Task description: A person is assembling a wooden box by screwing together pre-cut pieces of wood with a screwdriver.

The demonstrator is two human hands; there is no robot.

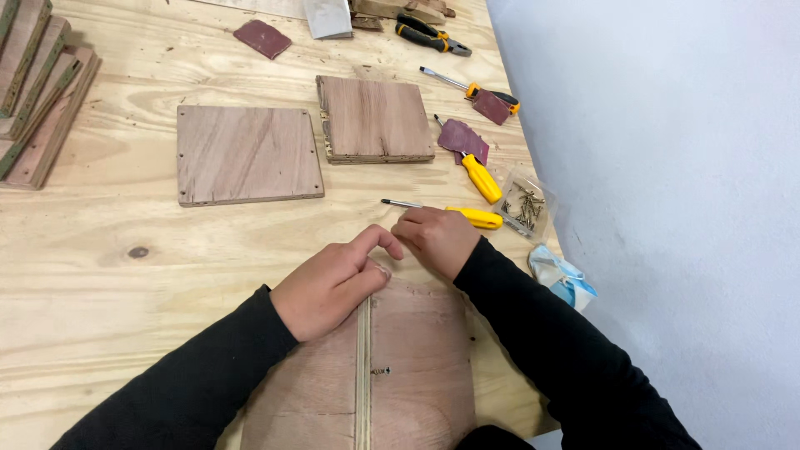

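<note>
Both hands curl at the far end of the upright panel point(363, 367): left hand point(333, 279) pinches its edge, right hand point(435, 237) fisted beside it, touching the screwdriver point(450, 214), which lies crosswise.

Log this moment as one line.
left hand: on upright plywood panel edge | right hand: beside it | yellow-handled screwdriver: lying on table

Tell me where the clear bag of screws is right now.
The clear bag of screws lies near the workbench's right edge, just right of the right hand, beside the yellow-handled screwdriver's handle.
</note>
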